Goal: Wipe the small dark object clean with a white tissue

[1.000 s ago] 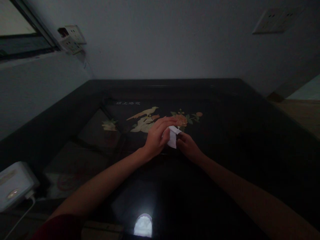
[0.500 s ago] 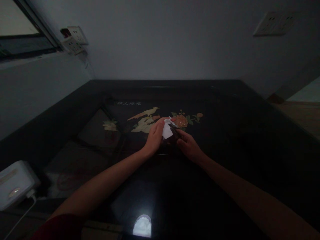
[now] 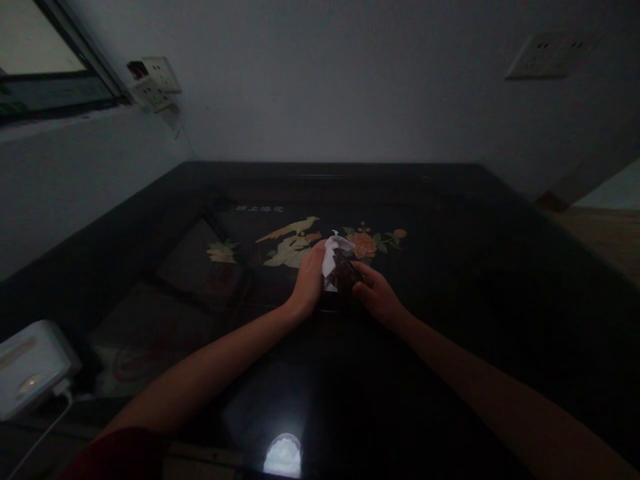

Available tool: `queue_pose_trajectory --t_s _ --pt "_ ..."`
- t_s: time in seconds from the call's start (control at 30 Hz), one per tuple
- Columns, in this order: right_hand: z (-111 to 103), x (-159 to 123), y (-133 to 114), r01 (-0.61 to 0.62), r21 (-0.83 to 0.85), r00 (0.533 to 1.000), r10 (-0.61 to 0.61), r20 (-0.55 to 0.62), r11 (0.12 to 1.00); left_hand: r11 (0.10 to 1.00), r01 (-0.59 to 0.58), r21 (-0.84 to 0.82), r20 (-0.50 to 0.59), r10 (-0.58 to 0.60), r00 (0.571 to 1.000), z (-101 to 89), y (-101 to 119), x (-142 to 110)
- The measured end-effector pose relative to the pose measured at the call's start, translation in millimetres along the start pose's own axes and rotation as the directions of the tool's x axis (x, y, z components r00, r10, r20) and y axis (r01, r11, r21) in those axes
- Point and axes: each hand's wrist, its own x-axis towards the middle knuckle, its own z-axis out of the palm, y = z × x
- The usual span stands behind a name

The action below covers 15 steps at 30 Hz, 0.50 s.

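Note:
My left hand (image 3: 311,277) is closed round a white tissue (image 3: 331,257), pressed against a small dark brown object (image 3: 344,272). The dark object looks glossy, but its kind cannot be made out in the dim light. My right hand (image 3: 376,291) grips its right side between thumb and fingers. Both hands are close together over the middle of a glossy black table (image 3: 280,373). Behind them, the tabletop bears a picture of a bird (image 3: 295,229) and an orange flower (image 3: 362,245).
A white box-shaped device (image 3: 35,367) with a white cable (image 3: 43,433) sits at the left edge. Wall sockets (image 3: 156,90) are at the back left, and more sockets (image 3: 545,55) at the right. A window (image 3: 45,53) is at upper left. Light reflects off the near tabletop.
The white tissue has shifted and folded differently against the dark object, more of which now shows. My left hand has moved slightly down; the right hand stays nearly in place.

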Motion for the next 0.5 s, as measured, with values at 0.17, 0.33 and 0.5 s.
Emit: queue_pose_trajectory --t_s 0.17,0.33,0.5 --pt "1 0 -2 0.005 -0.022 0.999 -0.005 -0.032 1.0 0.698 -0.604 0.385 0.334 0.505 0.796 -8.6 5 -1" --pt "5 -1 -10 0.058 -0.128 0.997 -0.064 -0.039 0.99 0.298 -0.87 0.394 0.634 0.596 0.492 -16.9 7 6" --pt "5 -1 -11 0.035 -0.108 0.999 -0.039 -0.037 0.994 0.443 -0.808 0.388 0.546 0.596 0.589 -14.7 6 6"
